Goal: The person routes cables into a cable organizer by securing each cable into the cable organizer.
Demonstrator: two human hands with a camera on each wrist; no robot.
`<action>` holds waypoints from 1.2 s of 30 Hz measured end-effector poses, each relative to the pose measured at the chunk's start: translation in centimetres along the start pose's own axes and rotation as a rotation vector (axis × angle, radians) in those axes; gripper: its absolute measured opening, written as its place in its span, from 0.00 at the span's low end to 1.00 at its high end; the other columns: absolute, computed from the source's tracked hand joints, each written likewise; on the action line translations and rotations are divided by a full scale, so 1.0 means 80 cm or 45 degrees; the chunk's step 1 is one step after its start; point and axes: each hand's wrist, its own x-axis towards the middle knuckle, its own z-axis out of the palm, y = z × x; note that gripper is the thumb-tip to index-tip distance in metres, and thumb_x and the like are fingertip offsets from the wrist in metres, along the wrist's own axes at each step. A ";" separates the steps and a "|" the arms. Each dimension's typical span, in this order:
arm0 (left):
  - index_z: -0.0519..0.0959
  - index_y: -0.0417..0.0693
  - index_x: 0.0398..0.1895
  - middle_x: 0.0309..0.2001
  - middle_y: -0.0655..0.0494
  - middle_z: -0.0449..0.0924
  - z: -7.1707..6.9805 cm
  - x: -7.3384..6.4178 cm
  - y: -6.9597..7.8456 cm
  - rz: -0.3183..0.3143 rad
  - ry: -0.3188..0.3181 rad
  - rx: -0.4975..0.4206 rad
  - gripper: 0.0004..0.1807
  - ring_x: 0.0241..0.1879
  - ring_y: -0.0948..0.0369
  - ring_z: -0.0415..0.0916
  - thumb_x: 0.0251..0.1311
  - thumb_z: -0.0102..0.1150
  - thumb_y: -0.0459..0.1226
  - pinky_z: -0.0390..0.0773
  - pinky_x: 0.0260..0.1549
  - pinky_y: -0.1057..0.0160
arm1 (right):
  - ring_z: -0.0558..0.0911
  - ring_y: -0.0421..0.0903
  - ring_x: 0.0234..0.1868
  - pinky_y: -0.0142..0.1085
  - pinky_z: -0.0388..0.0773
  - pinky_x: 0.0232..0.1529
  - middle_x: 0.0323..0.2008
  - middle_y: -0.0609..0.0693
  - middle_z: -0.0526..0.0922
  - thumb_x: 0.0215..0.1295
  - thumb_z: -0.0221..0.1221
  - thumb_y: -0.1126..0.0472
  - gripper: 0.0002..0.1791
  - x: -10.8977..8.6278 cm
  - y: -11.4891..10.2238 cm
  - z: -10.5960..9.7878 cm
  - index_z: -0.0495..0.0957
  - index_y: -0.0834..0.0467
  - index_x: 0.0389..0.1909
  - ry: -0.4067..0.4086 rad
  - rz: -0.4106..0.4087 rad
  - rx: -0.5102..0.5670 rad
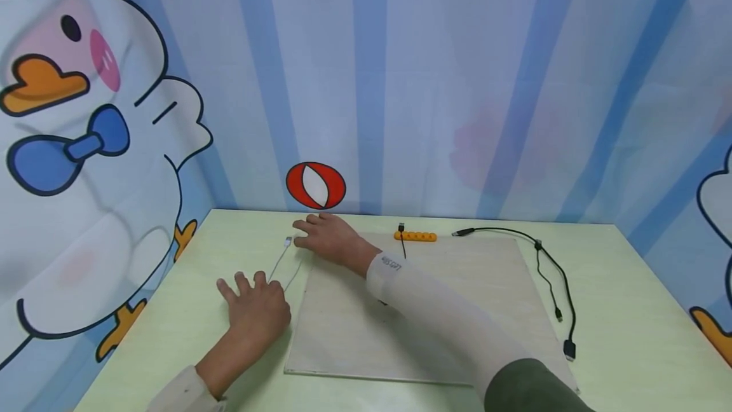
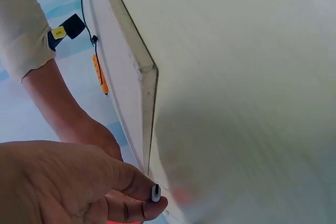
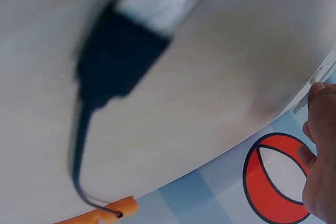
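A white USB cable [image 1: 278, 262] lies at the board's left side, its plug [image 1: 288, 242] beside my right fingertips. My left hand [image 1: 257, 310] pinches a small white connector [image 2: 156, 193] between thumb and finger in the left wrist view. Across the board's far left corner reaches my right hand [image 1: 332, 240]; its fingertips seem to pinch the white cable's plug, seen as a greyish end [image 3: 300, 104] in the right wrist view. The grip itself is partly hidden. Under the right forearm passes a short black USB cable [image 1: 403, 248], held in an orange cable clip [image 1: 423, 236].
A flat pale board [image 1: 343, 342] covers the middle of the light table [image 1: 635, 336]. On its right lies a black cable [image 1: 563, 272] with a branch and several plugs. A printed curtain [image 1: 412, 81] hangs behind.
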 end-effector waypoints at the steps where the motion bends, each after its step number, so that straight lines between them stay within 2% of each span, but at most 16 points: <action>1: 0.86 0.33 0.46 0.63 0.24 0.76 0.000 0.000 0.001 0.003 0.003 0.004 0.13 0.77 0.15 0.61 0.74 0.64 0.37 0.50 0.75 0.10 | 0.78 0.47 0.77 0.40 0.75 0.82 0.84 0.45 0.73 0.86 0.61 0.63 0.27 -0.001 0.002 0.001 0.79 0.36 0.77 -0.004 -0.001 -0.002; 6: 0.86 0.34 0.47 0.64 0.23 0.77 -0.003 0.000 0.007 0.014 0.003 0.013 0.12 0.78 0.15 0.61 0.73 0.65 0.37 0.51 0.75 0.10 | 0.75 0.47 0.82 0.43 0.71 0.85 0.87 0.45 0.69 0.85 0.62 0.63 0.28 -0.007 0.009 0.002 0.76 0.36 0.78 -0.028 -0.005 -0.001; 15: 0.87 0.35 0.50 0.65 0.24 0.78 -0.006 -0.006 0.020 0.042 0.023 0.051 0.14 0.78 0.17 0.64 0.71 0.70 0.38 0.53 0.74 0.10 | 0.77 0.48 0.81 0.45 0.69 0.86 0.87 0.45 0.69 0.86 0.61 0.64 0.26 -0.017 0.018 0.006 0.77 0.37 0.76 -0.007 -0.032 -0.015; 23: 0.88 0.36 0.50 0.63 0.26 0.80 -0.008 -0.012 0.030 0.093 0.068 0.081 0.14 0.77 0.19 0.66 0.70 0.71 0.39 0.56 0.74 0.10 | 0.66 0.49 0.89 0.48 0.59 0.91 0.91 0.44 0.61 0.84 0.63 0.63 0.25 -0.029 0.029 0.008 0.79 0.37 0.74 0.021 -0.089 -0.074; 30: 0.88 0.36 0.48 0.61 0.28 0.82 -0.006 -0.015 0.042 0.130 0.125 0.099 0.14 0.75 0.20 0.69 0.70 0.71 0.39 0.59 0.73 0.11 | 0.65 0.48 0.90 0.51 0.59 0.91 0.92 0.42 0.60 0.84 0.63 0.61 0.27 -0.040 0.034 0.009 0.78 0.34 0.76 -0.027 -0.086 -0.035; 36: 0.89 0.35 0.47 0.59 0.28 0.82 -0.007 -0.017 0.052 0.159 0.146 0.073 0.14 0.75 0.20 0.70 0.69 0.72 0.39 0.59 0.72 0.11 | 0.65 0.48 0.90 0.58 0.61 0.90 0.92 0.42 0.60 0.86 0.61 0.63 0.25 -0.049 0.037 0.014 0.79 0.34 0.72 -0.021 -0.063 -0.015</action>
